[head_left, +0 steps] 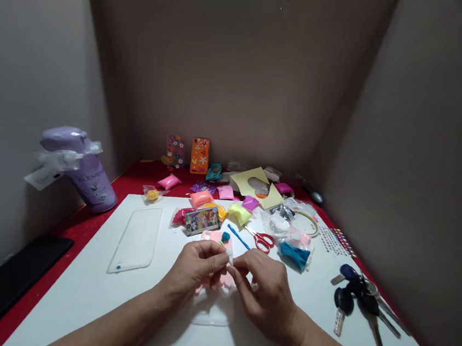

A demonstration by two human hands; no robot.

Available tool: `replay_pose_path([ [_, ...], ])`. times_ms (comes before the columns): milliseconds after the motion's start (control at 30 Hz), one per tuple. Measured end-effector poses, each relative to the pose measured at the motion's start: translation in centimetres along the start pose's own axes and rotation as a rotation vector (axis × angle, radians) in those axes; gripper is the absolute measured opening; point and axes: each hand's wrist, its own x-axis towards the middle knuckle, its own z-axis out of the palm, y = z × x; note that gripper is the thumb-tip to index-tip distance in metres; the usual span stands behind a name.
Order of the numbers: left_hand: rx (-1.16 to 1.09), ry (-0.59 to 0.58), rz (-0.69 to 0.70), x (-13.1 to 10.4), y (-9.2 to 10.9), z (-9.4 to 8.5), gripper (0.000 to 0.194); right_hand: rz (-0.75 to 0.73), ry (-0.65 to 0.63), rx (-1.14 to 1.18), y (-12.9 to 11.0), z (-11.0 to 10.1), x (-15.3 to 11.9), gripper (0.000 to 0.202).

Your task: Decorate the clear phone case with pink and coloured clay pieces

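Observation:
My left hand [200,266] and my right hand [266,289] meet above the middle of the white board, fingertips pinched close together. A small whitish piece [229,255] shows between them; its kind is too small to make out. Beneath the hands lies a clear phone case [210,320], partly covered in pink clay [207,238] and largely hidden by my fingers. A dark teal blob [226,237] sits near its top. Just beyond are a blue stick tool [238,236] and red-handled scissors [264,242].
Another clear phone case [135,240] lies left on the white board [90,290]. Colourful clay packets [239,213] and a teal packet [294,255] lie beyond the hands. Keys [360,297] are at right, a purple bottle [90,175] at left, a decorated orange case [200,156] at the back.

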Motion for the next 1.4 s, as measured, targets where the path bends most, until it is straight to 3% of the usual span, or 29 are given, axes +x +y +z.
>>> replay_pose_path([
  [200, 0.096, 0.016, 0.014, -0.3, 0.8, 0.3, 0.031, 0.144, 0.064, 0.1, -0.2, -0.3, 0.3, 0.014],
  [367, 0.178, 0.004, 0.048, -0.5, 1.1, 0.8, 0.032, 0.26, -0.016, 0.28, -0.6, -0.4, 0.7, 0.013],
  [767, 0.179, -0.017, 0.015, -0.5, 0.5, 0.4, 0.032, 0.588, -0.016, 0.741, 0.1, 0.4, 0.5, 0.02],
  [1067, 0.237, 0.043, 0.016, -0.7, 0.5, 0.7, 0.03, 0.494, -0.03, 0.525, -0.3, 0.1, 0.6, 0.016],
  [1400, 0.217, 0.026, 0.03, -0.6, 0.7, 0.6, 0.032, 0.497, -0.018, 0.591, 0.0, 0.1, 0.6, 0.018],
])
